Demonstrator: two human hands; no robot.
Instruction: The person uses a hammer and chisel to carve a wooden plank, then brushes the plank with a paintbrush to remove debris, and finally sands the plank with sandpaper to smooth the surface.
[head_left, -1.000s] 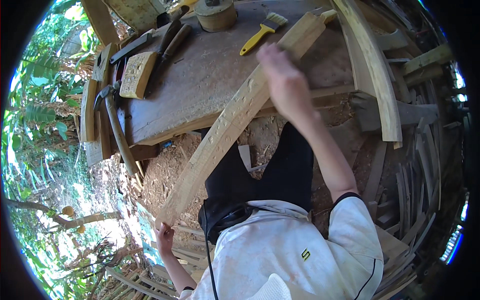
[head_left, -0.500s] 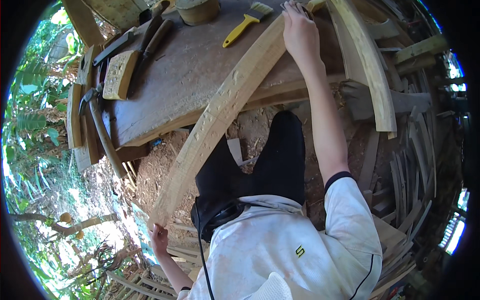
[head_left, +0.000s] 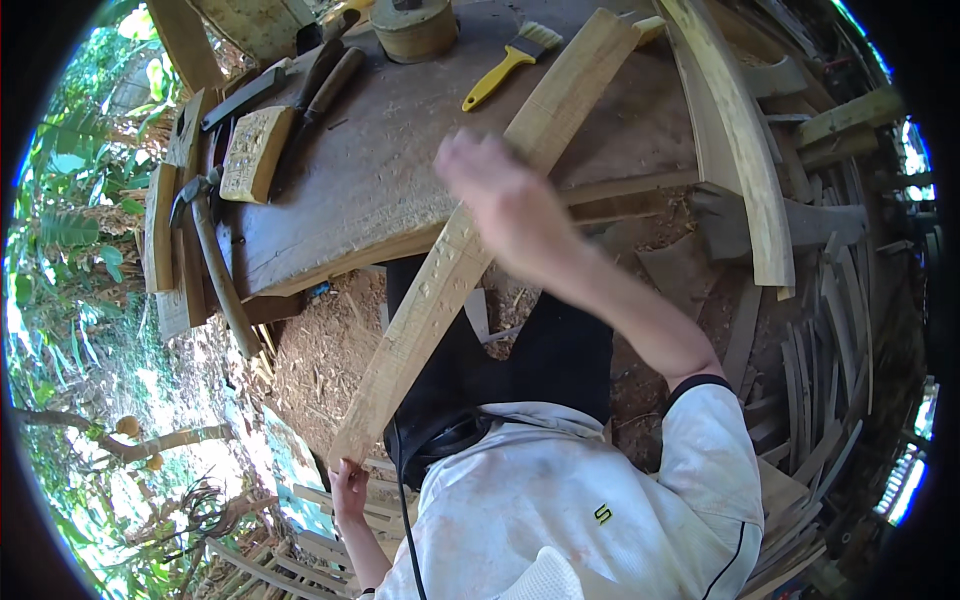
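Observation:
A long wooden plank [head_left: 425, 310] with rows of small chipped marks lies slantwise across the workbench edge, its near end jutting out over my legs. My left hand [head_left: 349, 485] is closed on that near end. Above the plank's middle is my right hand [head_left: 500, 195], smeared by motion, hiding part of the wood; its fingers do not show clearly, and I cannot tell if it touches the plank. The plank's far end lies on the bench next to a small piece of wood [head_left: 650, 28]. Left of that end rests a yellow-handled paintbrush [head_left: 500, 75].
On the bench [head_left: 350, 190] at the left lie a hammer [head_left: 215, 260], a carved wooden block [head_left: 256, 155] and dark long-handled tools [head_left: 325, 90]. A round wooden container [head_left: 417, 32] stands at the back. A curved board [head_left: 735, 140] leans at the right, near stacked wood strips [head_left: 835, 300].
My right hand has left the plank's far end and moved left and nearer, over its middle. My left hand keeps hold of the near end, which has shifted slightly right.

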